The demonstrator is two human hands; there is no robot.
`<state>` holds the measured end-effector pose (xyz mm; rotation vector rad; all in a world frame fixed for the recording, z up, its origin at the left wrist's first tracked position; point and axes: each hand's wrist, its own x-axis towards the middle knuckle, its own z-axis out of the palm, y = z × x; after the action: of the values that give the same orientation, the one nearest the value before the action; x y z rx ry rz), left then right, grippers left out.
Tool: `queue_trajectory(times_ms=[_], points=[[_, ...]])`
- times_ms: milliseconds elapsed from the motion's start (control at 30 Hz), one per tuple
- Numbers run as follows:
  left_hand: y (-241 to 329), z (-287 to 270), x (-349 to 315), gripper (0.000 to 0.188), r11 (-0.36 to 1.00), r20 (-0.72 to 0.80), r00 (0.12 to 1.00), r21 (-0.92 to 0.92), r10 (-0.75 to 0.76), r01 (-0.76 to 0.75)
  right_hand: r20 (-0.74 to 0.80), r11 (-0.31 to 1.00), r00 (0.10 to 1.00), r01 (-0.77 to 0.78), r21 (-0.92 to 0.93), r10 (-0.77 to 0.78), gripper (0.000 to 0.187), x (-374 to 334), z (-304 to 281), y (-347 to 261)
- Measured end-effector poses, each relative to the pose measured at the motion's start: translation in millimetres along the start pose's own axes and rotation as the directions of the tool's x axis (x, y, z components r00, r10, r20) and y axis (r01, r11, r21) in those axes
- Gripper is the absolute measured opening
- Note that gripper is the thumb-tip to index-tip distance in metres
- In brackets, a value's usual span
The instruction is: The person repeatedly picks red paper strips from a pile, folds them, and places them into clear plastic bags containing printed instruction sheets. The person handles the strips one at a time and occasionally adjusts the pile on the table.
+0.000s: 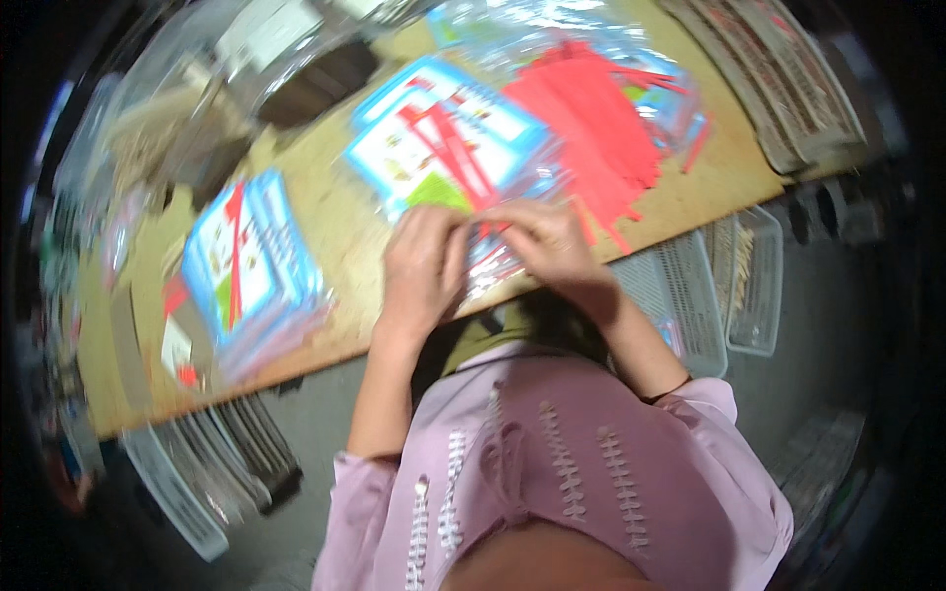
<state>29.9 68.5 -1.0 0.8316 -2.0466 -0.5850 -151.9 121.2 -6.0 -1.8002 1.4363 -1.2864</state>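
Note:
Both hands meet at the near end of a stack of blue-and-white printed packets (394,153) in clear plastic. My left hand (424,258) is closed, its fingers bent over the packet's near edge; what they pinch is hidden. From the other side my right hand (552,244) is closed too, thumb and fingertips together at the ends of red strips. Several flat red strips (448,148) lie lengthwise over the top packet. Small red bits and shiny plastic show between the hands, blurred. Just right of the stack spreads a pile of loose red strips (591,128).
Another stack of packets (232,261), a red strip on top, lies on the table (340,236) at left. Clear plastic bags (542,34) sit at the back, bundled brown pieces (764,74) at far right. Plastic baskets (690,295) stand below the table's right edge, a crate (182,492) lower left.

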Motion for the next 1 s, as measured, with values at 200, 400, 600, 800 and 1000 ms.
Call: queue_trajectory(times_ms=[200, 400, 600, 800, 1000], points=[[3, -9, -7, 0.004, 0.996, 0.049, 0.995, -0.035, -0.083, 0.085, 0.061, 0.927, 0.983, 0.184, -0.326, -0.173, 0.031, -3, -2, -3], [13, 1, 1, 0.007, 0.987, 0.157, 0.987, -0.155, -0.019, 0.044, -0.055, 0.910, 0.972, 0.195, -0.366, -0.231, 0.018, -10, 1, 19], [15, 7, -2, 0.004, 0.955, 0.254, 0.967, -0.290, 0.007, 0.069, -0.003, 0.922, 0.998, 0.062, -0.383, -0.068, 0.023, -20, -3, -3], [17, -3, 0, 0.007, 0.997, 0.112, 0.993, -0.070, 0.023, -0.015, 0.185, 0.831, 0.983, 0.113, -0.545, -0.012, 0.041, -22, 2, -8], [28, -8, 8, 0.016, 0.990, 0.117, 0.990, -0.123, 0.080, -0.066, 0.172, 0.707, 0.959, 0.283, -0.648, -0.226, 0.034, -25, -17, -17]])
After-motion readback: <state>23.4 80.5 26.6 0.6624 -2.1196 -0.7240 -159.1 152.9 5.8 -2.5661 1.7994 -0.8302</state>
